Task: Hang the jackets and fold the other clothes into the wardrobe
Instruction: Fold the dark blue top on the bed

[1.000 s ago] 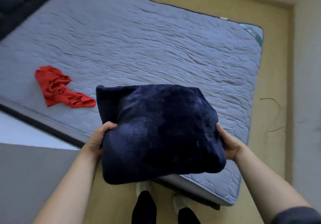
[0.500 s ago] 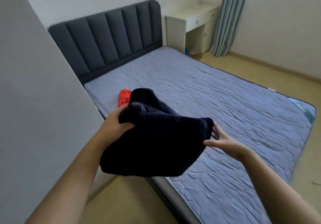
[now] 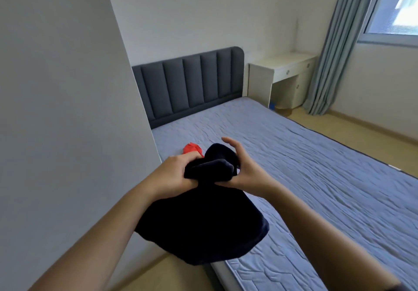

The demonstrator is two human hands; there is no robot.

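A folded dark navy fleece garment point(image 3: 201, 227) hangs in front of me over the bed's near corner. My left hand point(image 3: 174, 173) grips its bunched top edge from the left. My right hand point(image 3: 244, 168) cups the same bunch from the right, thumb pressed under it and fingers curved around the far side. A red garment point(image 3: 191, 148) lies crumpled on the mattress just behind my hands, mostly hidden by them.
The bed point(image 3: 305, 177) with a grey quilted mattress and dark padded headboard point(image 3: 192, 82) fills the middle. A tall pale panel point(image 3: 56, 110) stands close on the left. A white desk point(image 3: 282, 76), a curtain point(image 3: 334, 49) and a window sit at the back right.
My view rose from looking down at the bed to looking across the room. The navy garment went from flat between both hands to hanging from a bunched top, and my right hand closed in.
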